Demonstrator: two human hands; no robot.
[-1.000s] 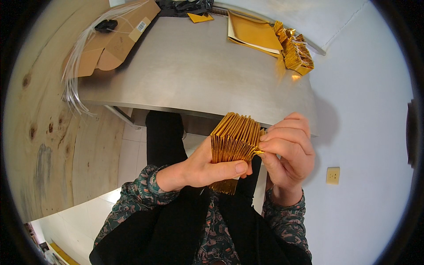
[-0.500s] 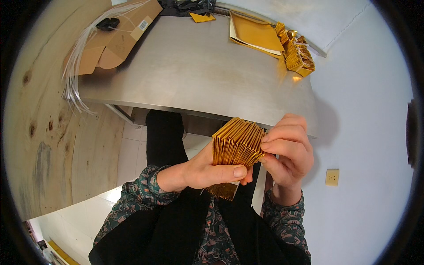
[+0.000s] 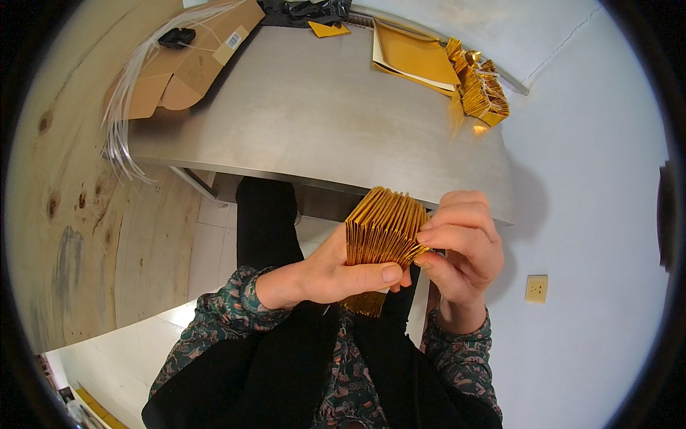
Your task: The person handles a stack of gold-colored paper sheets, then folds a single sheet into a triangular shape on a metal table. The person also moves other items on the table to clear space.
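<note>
Above my lap I hold a thick bundle of folded gold foil paper (image 3: 384, 232), its many folded edges fanned out at the top. My left hand (image 3: 343, 281) is wrapped round the lower part, with the thumb laid across its front. A bit of something white shows under that thumb. From the right, my right hand (image 3: 463, 247) pinches the folded edges at the bundle's right side between thumb and fingers.
A metal table (image 3: 307, 107) stands in front of me. On it lie gold sheets (image 3: 414, 57), more folded gold bundles (image 3: 484, 93), a small gold piece (image 3: 329, 29) and a black bag (image 3: 304, 11). White ties (image 3: 125, 121) and cardboard (image 3: 193, 79) sit left; a wall (image 3: 586, 214) rises right.
My right hand has shifted slightly left and down along the folds, its fingers still pinching the right edge. The bundle in my left hand has tilted a little.
</note>
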